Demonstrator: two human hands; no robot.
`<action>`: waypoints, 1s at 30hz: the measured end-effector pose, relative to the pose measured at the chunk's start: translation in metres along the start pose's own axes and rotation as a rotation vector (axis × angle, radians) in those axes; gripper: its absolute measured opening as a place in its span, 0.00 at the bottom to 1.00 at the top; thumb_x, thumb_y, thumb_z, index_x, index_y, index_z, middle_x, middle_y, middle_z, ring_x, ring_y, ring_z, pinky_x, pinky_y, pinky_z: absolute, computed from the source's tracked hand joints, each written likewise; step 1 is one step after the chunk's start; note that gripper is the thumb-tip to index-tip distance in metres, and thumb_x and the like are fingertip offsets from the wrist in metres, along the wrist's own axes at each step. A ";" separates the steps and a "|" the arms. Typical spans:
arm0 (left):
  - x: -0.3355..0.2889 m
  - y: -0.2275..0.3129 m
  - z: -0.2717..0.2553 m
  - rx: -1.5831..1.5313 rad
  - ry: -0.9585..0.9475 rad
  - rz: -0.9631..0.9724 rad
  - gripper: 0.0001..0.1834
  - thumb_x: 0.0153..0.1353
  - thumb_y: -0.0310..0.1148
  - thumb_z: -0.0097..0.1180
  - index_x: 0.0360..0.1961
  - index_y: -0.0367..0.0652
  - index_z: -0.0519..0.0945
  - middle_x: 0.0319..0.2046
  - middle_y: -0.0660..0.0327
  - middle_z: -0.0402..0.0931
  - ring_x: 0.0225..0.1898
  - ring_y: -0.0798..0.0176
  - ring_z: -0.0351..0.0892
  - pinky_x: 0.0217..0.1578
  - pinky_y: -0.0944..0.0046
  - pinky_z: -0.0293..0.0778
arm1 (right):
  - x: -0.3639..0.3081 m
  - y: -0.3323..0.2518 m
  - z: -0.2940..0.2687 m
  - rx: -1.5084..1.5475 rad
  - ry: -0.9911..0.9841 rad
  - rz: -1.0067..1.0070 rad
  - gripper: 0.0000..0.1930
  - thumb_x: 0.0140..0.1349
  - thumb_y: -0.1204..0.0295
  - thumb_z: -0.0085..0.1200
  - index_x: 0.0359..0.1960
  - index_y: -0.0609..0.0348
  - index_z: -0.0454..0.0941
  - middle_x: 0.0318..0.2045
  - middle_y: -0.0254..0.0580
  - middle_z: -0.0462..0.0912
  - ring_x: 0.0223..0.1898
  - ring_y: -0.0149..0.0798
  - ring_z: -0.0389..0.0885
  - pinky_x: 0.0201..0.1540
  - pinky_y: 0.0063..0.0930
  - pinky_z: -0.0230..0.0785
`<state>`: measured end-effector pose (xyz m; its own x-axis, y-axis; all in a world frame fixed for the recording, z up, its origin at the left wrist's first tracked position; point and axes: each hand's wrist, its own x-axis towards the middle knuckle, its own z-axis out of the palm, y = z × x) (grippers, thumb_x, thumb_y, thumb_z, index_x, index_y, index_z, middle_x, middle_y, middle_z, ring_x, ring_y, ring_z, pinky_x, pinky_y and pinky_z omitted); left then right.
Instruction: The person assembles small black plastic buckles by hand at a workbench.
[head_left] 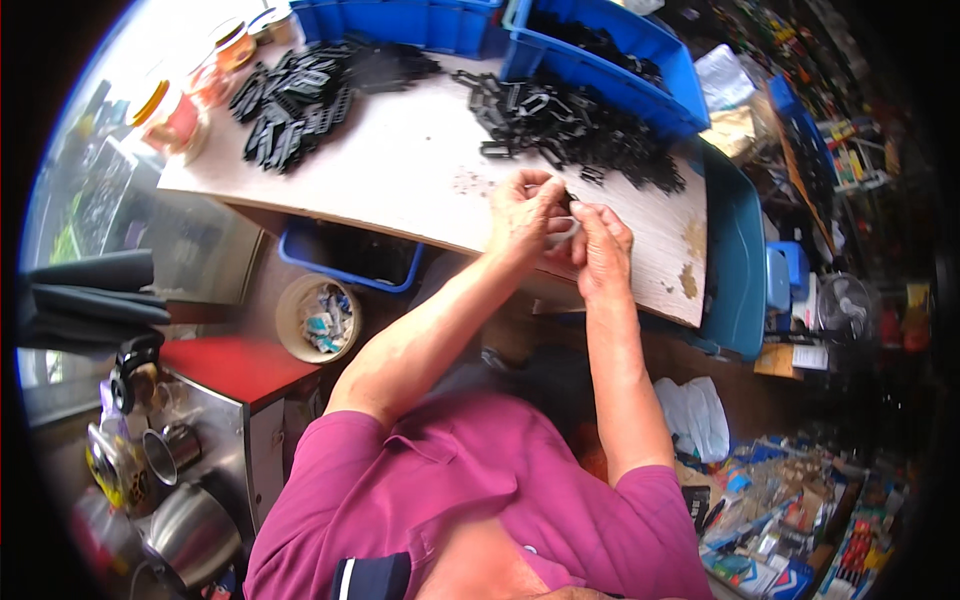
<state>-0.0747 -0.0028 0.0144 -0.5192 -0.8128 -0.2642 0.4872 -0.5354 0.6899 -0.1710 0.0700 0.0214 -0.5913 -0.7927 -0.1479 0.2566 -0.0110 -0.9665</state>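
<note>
My left hand (523,208) and my right hand (601,238) meet over the pale wooden table (400,170), fingertips pinched together on a small black plastic part (568,203) and a whitish piece (562,232) between them. Just beyond the hands lies a heap of black plastic frame parts (575,125). A second heap of black parts (305,90) lies at the table's far left. What exactly each finger grips is partly hidden.
Blue bins (610,60) with black parts stand at the table's far edge. A blue crate (345,255) and a round tub of small items (318,318) sit under the table. Jars (190,100) stand far left. Metal cups (170,450) and a red-topped cabinet (235,365) are at lower left.
</note>
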 end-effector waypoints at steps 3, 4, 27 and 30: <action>-0.005 0.005 -0.002 -0.086 -0.090 -0.118 0.10 0.64 0.31 0.57 0.41 0.35 0.73 0.23 0.62 0.72 0.20 0.70 0.74 0.18 0.73 0.71 | 0.004 0.005 0.000 -0.041 0.047 0.004 0.08 0.60 0.70 0.61 0.27 0.56 0.75 0.12 0.29 0.69 0.09 0.24 0.62 0.14 0.24 0.70; -0.011 0.006 -0.001 -0.079 -0.089 -0.119 0.10 0.64 0.29 0.55 0.44 0.35 0.74 0.26 0.61 0.74 0.21 0.69 0.75 0.19 0.73 0.73 | 0.005 0.005 -0.002 -0.040 0.031 0.008 0.08 0.60 0.70 0.61 0.27 0.56 0.75 0.12 0.29 0.69 0.09 0.24 0.62 0.14 0.24 0.70; -0.024 0.014 -0.036 0.003 -0.145 -0.199 0.21 0.62 0.26 0.53 0.55 0.35 0.66 0.37 0.56 0.76 0.28 0.66 0.78 0.31 0.68 0.77 | -0.001 -0.001 0.007 -0.114 -0.094 0.090 0.07 0.58 0.73 0.61 0.31 0.59 0.74 0.13 0.30 0.73 0.10 0.23 0.63 0.16 0.18 0.61; -0.031 0.014 -0.042 0.131 -0.164 -0.083 0.18 0.61 0.24 0.53 0.52 0.34 0.68 0.38 0.55 0.77 0.31 0.66 0.79 0.33 0.66 0.78 | -0.005 0.000 0.010 -0.081 -0.069 0.077 0.07 0.58 0.73 0.61 0.31 0.59 0.74 0.11 0.30 0.71 0.10 0.25 0.64 0.17 0.21 0.64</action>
<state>-0.0224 0.0058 0.0042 -0.6658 -0.7135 -0.2180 0.3485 -0.5558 0.7547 -0.1609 0.0677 0.0243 -0.5179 -0.8292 -0.2102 0.2346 0.0986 -0.9671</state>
